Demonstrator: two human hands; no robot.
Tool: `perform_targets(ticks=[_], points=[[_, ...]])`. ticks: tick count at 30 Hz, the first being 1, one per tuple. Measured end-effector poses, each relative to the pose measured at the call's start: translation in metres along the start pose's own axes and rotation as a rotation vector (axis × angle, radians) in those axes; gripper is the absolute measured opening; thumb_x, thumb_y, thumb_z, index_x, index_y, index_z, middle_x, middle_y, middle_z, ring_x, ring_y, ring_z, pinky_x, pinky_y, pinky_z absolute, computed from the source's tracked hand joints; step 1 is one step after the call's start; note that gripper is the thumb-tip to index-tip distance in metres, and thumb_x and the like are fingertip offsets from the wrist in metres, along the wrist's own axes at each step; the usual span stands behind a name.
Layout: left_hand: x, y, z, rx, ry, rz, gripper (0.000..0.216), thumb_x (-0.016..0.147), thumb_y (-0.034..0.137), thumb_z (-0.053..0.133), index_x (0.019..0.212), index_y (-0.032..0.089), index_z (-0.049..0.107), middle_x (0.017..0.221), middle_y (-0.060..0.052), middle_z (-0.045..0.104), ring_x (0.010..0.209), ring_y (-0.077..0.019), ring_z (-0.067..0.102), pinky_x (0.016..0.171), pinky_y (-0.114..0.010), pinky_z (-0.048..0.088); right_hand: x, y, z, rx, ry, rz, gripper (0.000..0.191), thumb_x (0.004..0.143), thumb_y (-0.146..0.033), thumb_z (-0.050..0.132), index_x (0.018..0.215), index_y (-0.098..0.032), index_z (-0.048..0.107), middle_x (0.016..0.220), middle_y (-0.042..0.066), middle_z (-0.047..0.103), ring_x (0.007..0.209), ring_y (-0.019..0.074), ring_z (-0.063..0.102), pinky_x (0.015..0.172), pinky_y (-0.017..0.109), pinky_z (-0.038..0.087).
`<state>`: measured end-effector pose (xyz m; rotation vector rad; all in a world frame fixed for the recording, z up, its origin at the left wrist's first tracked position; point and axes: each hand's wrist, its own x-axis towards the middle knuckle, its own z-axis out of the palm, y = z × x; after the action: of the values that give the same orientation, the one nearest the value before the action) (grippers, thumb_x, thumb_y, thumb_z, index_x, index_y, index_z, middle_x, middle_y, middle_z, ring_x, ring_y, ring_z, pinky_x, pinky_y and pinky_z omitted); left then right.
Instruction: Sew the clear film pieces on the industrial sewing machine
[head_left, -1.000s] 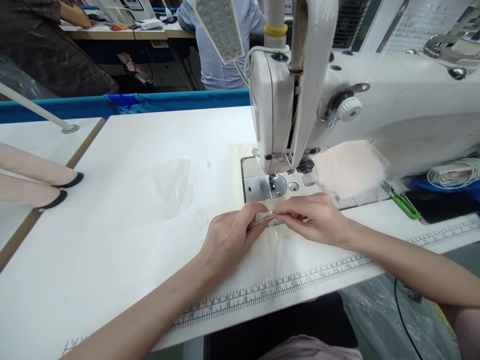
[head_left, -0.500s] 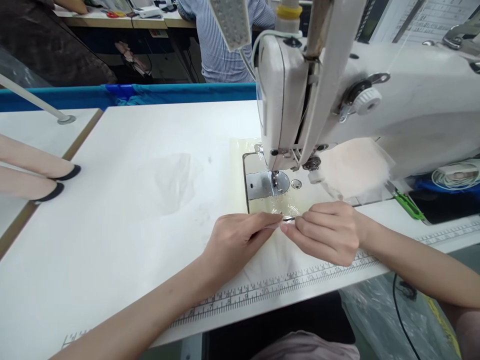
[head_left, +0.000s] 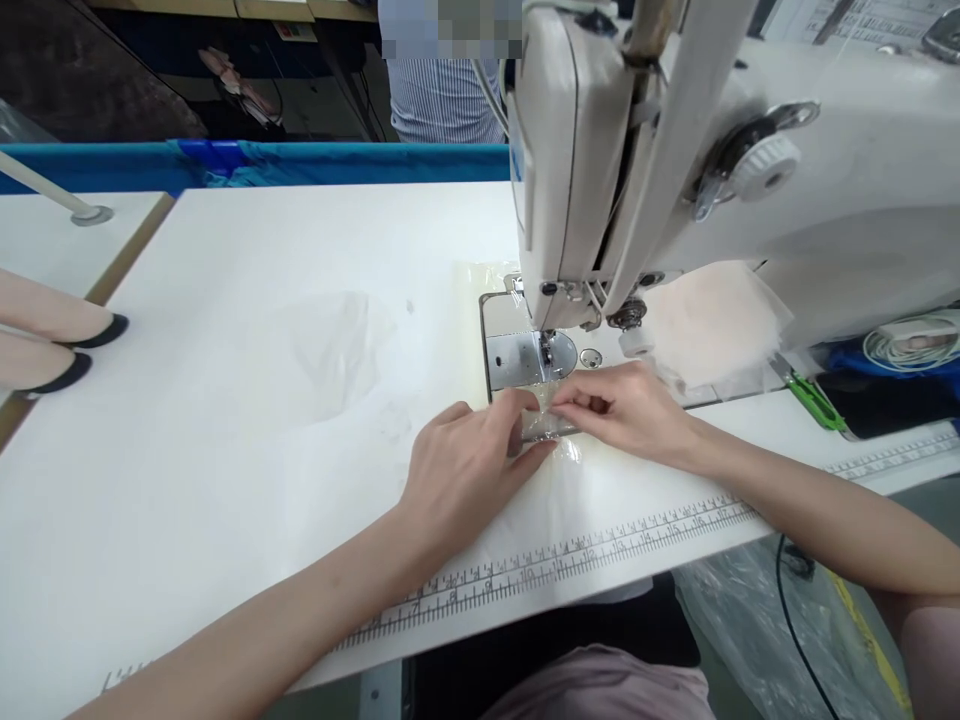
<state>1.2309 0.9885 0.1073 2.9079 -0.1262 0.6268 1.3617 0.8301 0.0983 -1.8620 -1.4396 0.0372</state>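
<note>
Left hand holding thumb and finger wide, right hand pinching, contents unclear; seemingly aligning near presser foot, next probably needing steadiness

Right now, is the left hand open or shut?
Open: on the left hand, a gap shows between the thumb and the forefinger.

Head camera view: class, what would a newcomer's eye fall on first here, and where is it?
The large white sewing machine dominates the upper right. Below its needle end, the left hand and right hand nearly meet at the near side of a shiny metal plate. Farther right, a green-handled tool stands out against the white tabletop.
</note>
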Motion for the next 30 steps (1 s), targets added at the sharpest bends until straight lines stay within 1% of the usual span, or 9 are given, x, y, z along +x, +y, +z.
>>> perform_targets(ticks=[2, 4, 8, 11, 16, 20, 22, 26, 30], points=[[0.002, 0.000, 0.000, 0.084, 0.058, 0.053, 0.031, 0.086, 0.035, 0.064, 0.107, 0.014, 0.055, 0.083, -0.005, 0.069, 0.069, -0.0195, 0.062, 0.064, -0.034, 0.045, 0.003, 0.002, 0.001, -0.025, -0.021, 0.083, 0.013, 0.086, -0.018, 0.059, 0.083, -0.018, 0.071, 0.062, -0.005, 0.063, 0.053, 0.0055, 0.053, 0.054, 0.020, 0.038], [0.003, 0.000, -0.001, 0.181, 0.119, 0.144, 0.029, 0.086, 0.033, 0.065, 0.106, 0.013, 0.057, 0.098, -0.011, 0.068, 0.086, -0.0244, 0.062, 0.074, -0.039, 0.044, 0.005, 0.003, 0.001, -0.053, -0.028, 0.118, 0.012, 0.085, -0.019, 0.060, 0.084, -0.019, 0.072, 0.064, -0.004, 0.065, 0.056, 0.0061, 0.053, 0.055, 0.021, 0.036], [0.002, 0.003, -0.003, 0.277, 0.186, 0.324, 0.013, 0.086, 0.018, 0.064, 0.099, 0.019, 0.064, 0.098, -0.003, 0.072, 0.089, -0.0216, 0.061, 0.081, -0.039, 0.041, 0.007, 0.003, 0.003, -0.078, -0.017, 0.125, 0.012, 0.085, -0.019, 0.060, 0.082, -0.019, 0.072, 0.069, -0.004, 0.066, 0.061, 0.0069, 0.055, 0.055, 0.021, 0.033], [-0.002, 0.008, -0.008, 0.344, 0.189, 0.397, 0.011, 0.086, 0.015, 0.063, 0.096, 0.019, 0.067, 0.102, 0.001, 0.074, 0.087, -0.0193, 0.062, 0.080, -0.038, 0.040, 0.005, 0.004, 0.004, -0.163, 0.011, 0.065, 0.016, 0.089, -0.020, 0.057, 0.086, -0.019, 0.073, 0.075, -0.002, 0.067, 0.065, 0.0078, 0.056, 0.055, 0.022, 0.033], [-0.006, 0.008, -0.013, 0.317, 0.041, 0.336, 0.022, 0.091, 0.023, 0.060, 0.112, 0.020, 0.065, 0.117, 0.001, 0.070, 0.100, -0.0235, 0.063, 0.082, -0.041, 0.037, -0.004, 0.010, -0.006, -0.571, 0.007, -0.098, 0.033, 0.099, -0.035, 0.043, 0.115, -0.021, 0.068, 0.085, 0.003, 0.066, 0.075, 0.0147, 0.057, 0.060, 0.028, 0.034], [0.003, -0.001, -0.007, 0.223, 0.002, 0.263, 0.026, 0.093, 0.027, 0.055, 0.118, 0.022, 0.063, 0.123, 0.000, 0.067, 0.111, -0.0256, 0.061, 0.085, -0.043, 0.037, -0.008, 0.010, -0.022, -0.894, 0.082, 0.055, 0.037, 0.098, -0.031, 0.042, 0.093, -0.012, 0.072, 0.076, 0.009, 0.065, 0.069, 0.0194, 0.053, 0.062, 0.034, 0.031], [0.009, -0.005, -0.003, 0.195, 0.000, 0.249, 0.027, 0.094, 0.029, 0.054, 0.119, 0.022, 0.062, 0.124, 0.000, 0.066, 0.114, -0.0265, 0.059, 0.087, -0.045, 0.037, -0.007, 0.007, -0.024, -0.902, 0.119, 0.032, 0.031, 0.096, -0.023, 0.043, 0.091, -0.013, 0.072, 0.071, 0.008, 0.063, 0.066, 0.0184, 0.051, 0.061, 0.034, 0.029], [0.014, -0.007, 0.002, 0.179, -0.003, 0.244, 0.030, 0.094, 0.029, 0.054, 0.122, 0.022, 0.061, 0.125, -0.001, 0.065, 0.117, -0.0279, 0.058, 0.087, -0.046, 0.037, -0.007, -0.001, -0.012, -0.782, 0.051, -0.144, 0.032, 0.094, -0.014, 0.043, 0.115, -0.014, 0.067, 0.083, 0.005, 0.067, 0.076, 0.0171, 0.054, 0.063, 0.032, 0.031], [0.011, -0.005, 0.000, 0.262, 0.009, 0.260, 0.034, 0.094, 0.030, 0.055, 0.126, 0.020, 0.059, 0.125, -0.003, 0.066, 0.117, -0.0269, 0.058, 0.087, -0.044, 0.037, -0.010, 0.001, -0.001, -0.841, 0.035, -0.165, 0.033, 0.093, -0.013, 0.042, 0.116, -0.010, 0.066, 0.088, 0.006, 0.068, 0.083, 0.0183, 0.055, 0.064, 0.033, 0.031]])
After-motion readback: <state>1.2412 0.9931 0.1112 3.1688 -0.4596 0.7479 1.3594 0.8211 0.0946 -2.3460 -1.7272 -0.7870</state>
